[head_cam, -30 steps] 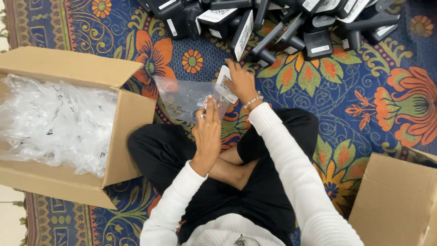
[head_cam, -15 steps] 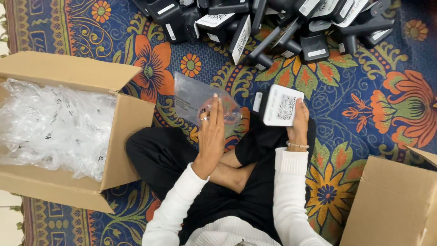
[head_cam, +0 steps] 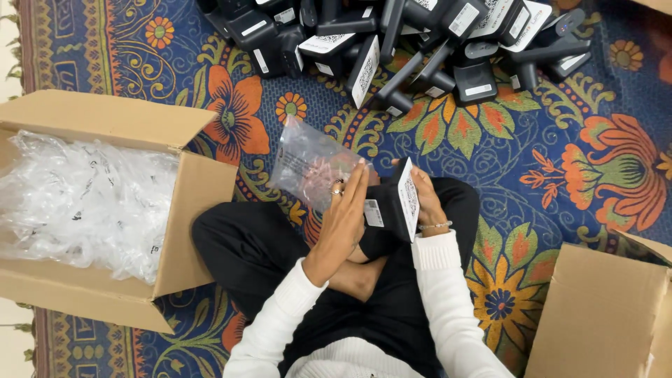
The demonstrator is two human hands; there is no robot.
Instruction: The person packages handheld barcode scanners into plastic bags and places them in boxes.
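The person sits cross-legged on a patterned rug (head_cam: pixel 560 182). The right hand (head_cam: pixel 428 203) grips a black device (head_cam: pixel 392 206) with white labels, held over the lap. The left hand (head_cam: pixel 343 217), fingers extended flat, touches the device and a clear plastic bag (head_cam: pixel 308 164). A cardboard box (head_cam: pixel 203 196) of bags lies left. Further off: a pile of devices (head_cam: pixel 420 42).
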